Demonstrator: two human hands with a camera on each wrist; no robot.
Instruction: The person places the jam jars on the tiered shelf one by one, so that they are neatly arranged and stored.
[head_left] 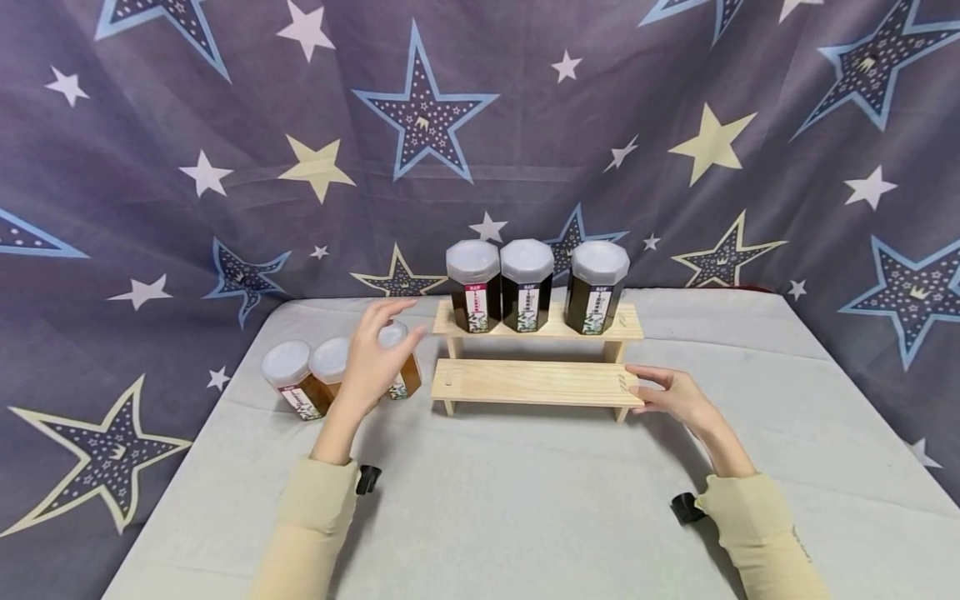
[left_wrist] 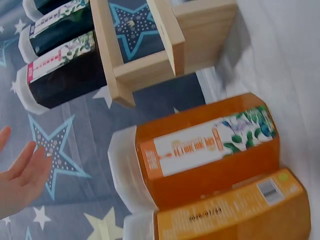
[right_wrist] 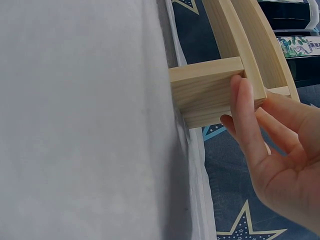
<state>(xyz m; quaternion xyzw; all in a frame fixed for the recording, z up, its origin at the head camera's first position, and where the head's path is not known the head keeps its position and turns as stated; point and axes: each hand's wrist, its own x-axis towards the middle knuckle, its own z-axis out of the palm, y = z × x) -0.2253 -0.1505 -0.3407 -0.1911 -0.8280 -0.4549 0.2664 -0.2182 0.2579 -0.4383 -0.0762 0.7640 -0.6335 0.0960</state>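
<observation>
My left hand (head_left: 372, 358) is raised over the amber jars, thumb and fingers spread apart with nothing between them. Below it, partly covered in the head view, stands an amber jar (left_wrist: 210, 145) with a white lid and a printed label. At the right end of a two-step wooden display rack (head_left: 532, 383), my right hand (head_left: 675, 396) grips the end of the lower board, fingertips at its corner. Three dark jars with white lids stand upright on the upper step: one on the left (head_left: 476, 308), one beside it (head_left: 527, 304), and one apart toward the right (head_left: 592, 304).
Two more amber jars, a left one (head_left: 303, 392) and a neighbour (head_left: 330, 358), stand close together on the cloth-covered table (head_left: 510, 500). A dark curtain (head_left: 525, 167) with stars hangs right behind the rack and along both sides of the table.
</observation>
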